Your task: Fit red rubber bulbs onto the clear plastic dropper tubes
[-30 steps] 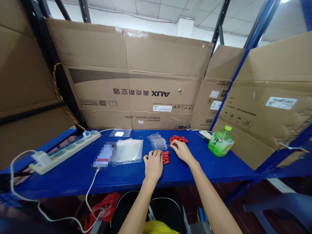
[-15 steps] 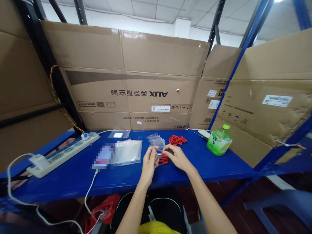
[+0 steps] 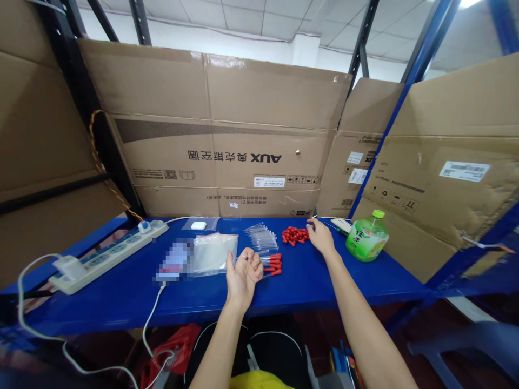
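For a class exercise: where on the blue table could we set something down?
Bare patches: front right, bordered by the green bottle, right forearm and front edge; front left, bordered by the plastic bags, white cable, left forearm and front edge. Crowded: the middle, where clear tubes, red caps and red-capped tubes lie close together.

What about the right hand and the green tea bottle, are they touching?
Apart: the head view shows blue tabletop between the right hand and green tea bottle.
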